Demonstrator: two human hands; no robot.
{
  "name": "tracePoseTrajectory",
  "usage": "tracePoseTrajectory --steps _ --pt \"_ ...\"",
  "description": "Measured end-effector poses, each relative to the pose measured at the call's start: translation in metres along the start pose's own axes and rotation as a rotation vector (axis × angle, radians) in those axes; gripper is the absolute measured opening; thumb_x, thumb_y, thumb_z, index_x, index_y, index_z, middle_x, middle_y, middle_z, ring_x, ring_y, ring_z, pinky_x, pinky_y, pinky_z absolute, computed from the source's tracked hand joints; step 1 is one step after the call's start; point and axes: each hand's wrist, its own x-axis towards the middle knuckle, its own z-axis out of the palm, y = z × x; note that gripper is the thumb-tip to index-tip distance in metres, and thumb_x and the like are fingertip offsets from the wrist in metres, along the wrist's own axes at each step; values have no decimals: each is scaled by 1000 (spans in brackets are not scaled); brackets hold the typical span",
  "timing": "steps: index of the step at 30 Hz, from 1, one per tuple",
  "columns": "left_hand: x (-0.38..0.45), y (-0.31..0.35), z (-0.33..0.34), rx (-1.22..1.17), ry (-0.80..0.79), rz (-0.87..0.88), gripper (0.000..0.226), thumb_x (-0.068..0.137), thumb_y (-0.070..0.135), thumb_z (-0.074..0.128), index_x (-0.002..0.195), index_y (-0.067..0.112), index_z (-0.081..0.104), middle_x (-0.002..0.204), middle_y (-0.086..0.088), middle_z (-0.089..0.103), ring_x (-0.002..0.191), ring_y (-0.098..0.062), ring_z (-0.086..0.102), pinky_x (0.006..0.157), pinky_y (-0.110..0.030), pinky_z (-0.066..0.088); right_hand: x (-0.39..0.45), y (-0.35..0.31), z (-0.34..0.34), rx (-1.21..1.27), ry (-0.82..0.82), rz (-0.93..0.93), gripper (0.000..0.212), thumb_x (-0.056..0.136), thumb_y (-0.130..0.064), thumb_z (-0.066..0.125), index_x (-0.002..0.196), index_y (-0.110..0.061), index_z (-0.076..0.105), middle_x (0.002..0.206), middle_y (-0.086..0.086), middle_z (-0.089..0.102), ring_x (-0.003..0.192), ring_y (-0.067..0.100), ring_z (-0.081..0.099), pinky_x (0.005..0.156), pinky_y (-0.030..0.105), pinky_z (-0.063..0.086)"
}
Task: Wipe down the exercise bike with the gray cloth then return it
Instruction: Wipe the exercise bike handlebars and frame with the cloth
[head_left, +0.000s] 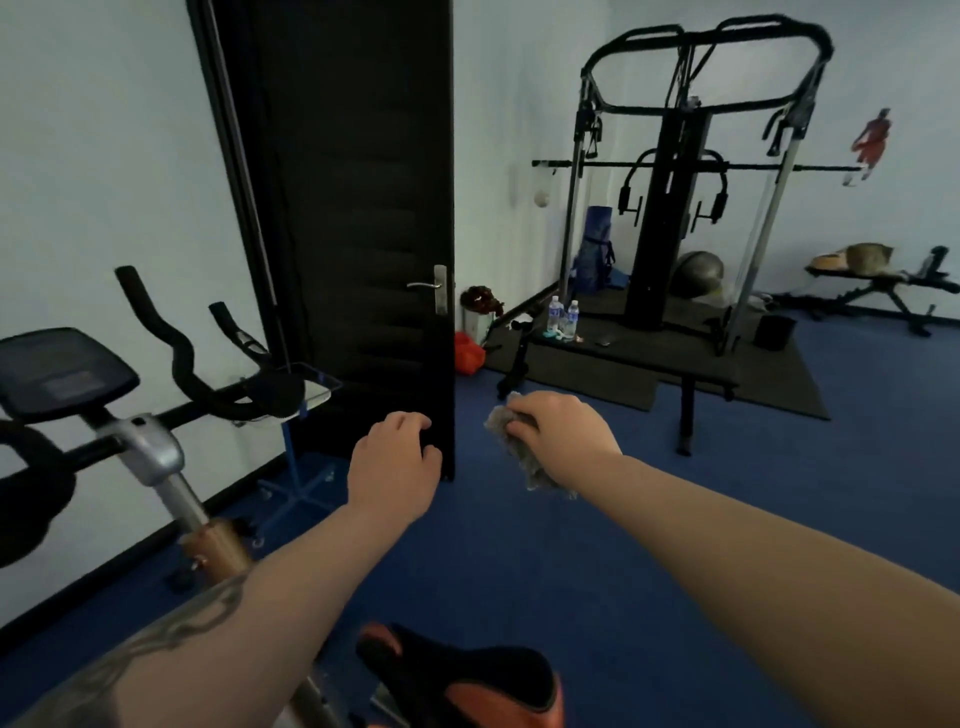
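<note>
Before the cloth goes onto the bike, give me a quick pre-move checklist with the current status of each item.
1. Gray cloth gripped in right hand: ok.
2. Left hand free, holding nothing: ok.
3. Exercise bike in view, lower left: ok.
4. Cloth touching the bike: not ok; it is held in the air over the blue floor.
5. Saddle visible below the arms: ok.
6. Cloth damp or dry: cannot tell.

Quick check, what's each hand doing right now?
Left hand: holds nothing, fingers loosely curled, open.
Right hand: grips the gray cloth.
</note>
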Motion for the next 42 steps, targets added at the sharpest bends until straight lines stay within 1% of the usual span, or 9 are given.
tracePoseTrajectory --steps 2,7,11,15,19,27,34,38,42 --pt "-5 12 7 3 -14 -42 36 91 25 48 126 18 52 131 -1 52 114 -21 50 95 -37 40 -3 16 -6 -5 -8 -14 17 98 -28 46 94 -21 60 94 1 60 85 23 58 69 40 52" --pt "5 95 25 74 7 -65 36 91 27 48 126 20 51 130 0 52 113 -20 50 94 -36 41 -5 91 -55 20 -12 -55 16 97 -28 46 92 -21 59 94 1 59 83 22 58 68 38 50" --pt "23 119 31 124 39 -67 35 91 27 48 125 21 52 131 2 51 113 -18 50 93 -33 41 12 128 -75 57 38 -66 17 97 -26 45 88 -22 59 90 -1 59 77 21 59 65 36 51" --pt "49 117 39 199 53 -93 35 91 28 47 126 21 51 131 3 51 114 -18 50 93 -33 41 40 156 -68 97 11 -68 21 98 -25 44 83 -19 57 84 2 61 72 22 61 65 40 54" --pt "72 115 57 226 44 -164 37 91 30 46 126 21 51 130 1 52 114 -21 49 94 -36 39 68 178 -51 93 -26 -107 20 99 -25 44 89 -17 60 89 3 61 79 24 60 71 43 53" --pt "130 114 92 259 50 -207 37 91 29 46 125 18 52 129 -3 52 115 -25 50 94 -39 40 143 210 -38 97 -46 -191 18 98 -26 46 97 -18 62 95 5 62 82 26 60 71 43 54" --pt "189 111 99 335 115 -276 34 89 26 46 121 17 54 124 -4 55 110 -25 50 91 -37 39 229 227 -23 148 -34 -298 15 95 -27 49 88 -19 60 89 4 64 81 25 61 68 43 54" --pt "214 109 125 406 120 -375 34 89 27 45 121 18 53 128 -2 52 115 -24 47 94 -35 36 286 240 0 165 -57 -420 17 95 -28 48 91 -19 63 89 4 65 83 25 62 68 41 53" --pt "247 108 152 441 118 -536 37 91 27 43 126 18 50 132 -3 50 117 -24 46 95 -35 35 340 258 17 189 -115 -545 18 95 -28 48 92 -19 63 91 4 63 85 25 61 73 42 52"
